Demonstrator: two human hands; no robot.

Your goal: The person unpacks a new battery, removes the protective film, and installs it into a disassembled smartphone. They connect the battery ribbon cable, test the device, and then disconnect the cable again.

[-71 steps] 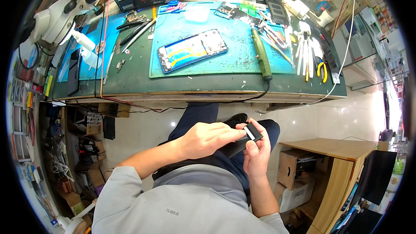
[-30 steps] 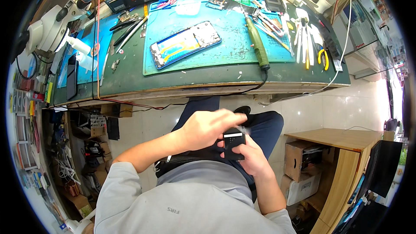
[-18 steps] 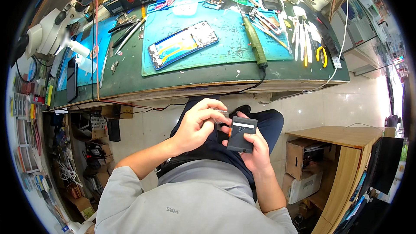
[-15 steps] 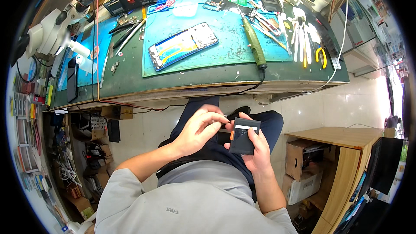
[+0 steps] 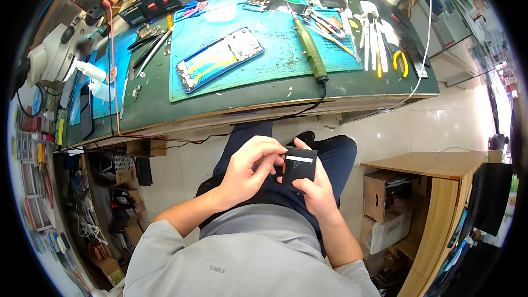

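A flat black phone battery (image 5: 298, 172) with a white strip across it and an orange edge on its left side lies in my right hand (image 5: 317, 191). The right thumb presses on its face while the fingers support it from behind. At the battery's upper left corner, my left hand (image 5: 250, 166) has its fingers bent and drawn together. Whatever those fingertips pinch is too small to make out. Both hands are above my lap, below the bench edge. On the blue mat (image 5: 275, 77) lies an opened phone (image 5: 220, 59) with a blue frame, its yellow flex cables showing.
A green soldering iron (image 5: 309, 49) rests on the mat, its cord hanging over the bench edge. Tweezers, white tools and yellow-handled pliers (image 5: 400, 63) lie to its right. A microscope (image 5: 55, 49) stands at the left. A wooden cabinet (image 5: 423, 165) is at my right.
My left fingertips have come in against the battery's upper left edge; before, they pinched a little apart from it. The battery now sits slightly further left. The whole view has shifted a little.
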